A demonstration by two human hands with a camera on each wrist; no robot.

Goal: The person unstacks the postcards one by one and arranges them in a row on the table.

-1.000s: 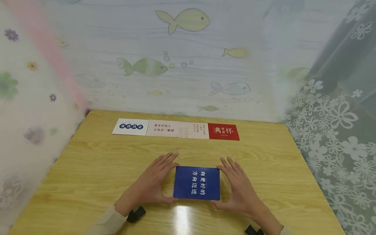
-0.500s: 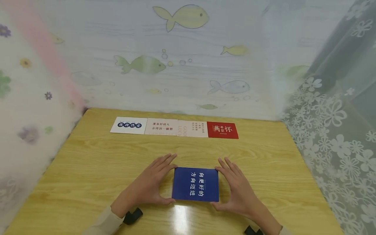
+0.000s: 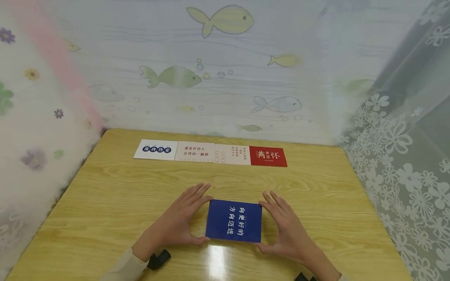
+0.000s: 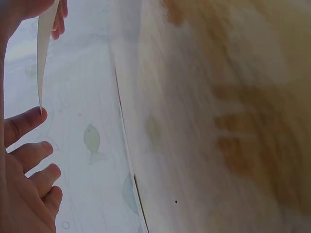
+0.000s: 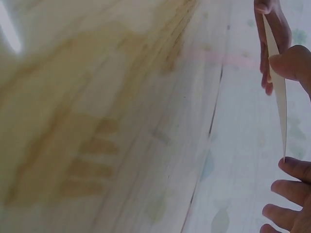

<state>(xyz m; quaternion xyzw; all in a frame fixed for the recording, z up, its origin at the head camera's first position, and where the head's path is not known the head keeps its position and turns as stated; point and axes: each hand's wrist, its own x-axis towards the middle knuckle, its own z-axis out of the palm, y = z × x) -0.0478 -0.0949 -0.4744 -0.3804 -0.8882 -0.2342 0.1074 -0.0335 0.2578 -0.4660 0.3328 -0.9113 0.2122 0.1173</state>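
Note:
A blue card (image 3: 233, 221) with white Chinese characters is held level above the wooden table, its writing turned sideways. My left hand (image 3: 177, 221) grips its left end, index finger at the far corner and thumb at the near one. On the opposite end my right hand (image 3: 289, 231) holds the two right corners the same way. The other fingers of both hands stretch out off the card. In the left wrist view the card (image 4: 45, 43) appears edge-on, a thin pale strip slightly bowed; the right wrist view shows its pale underside (image 5: 279, 97) too.
Along the table's (image 3: 116, 195) back lie a white card (image 3: 156, 155), two pale pink cards (image 3: 197, 157) and a red card (image 3: 268, 162), edge to edge in a row. Fish-patterned cloth (image 3: 225, 78) hangs behind. Floral curtains stand at both sides.
Both hands keep their hold on the blue card, which stays nearly in place. The right end looks very slightly nearer to me. The head view has shifted a little.

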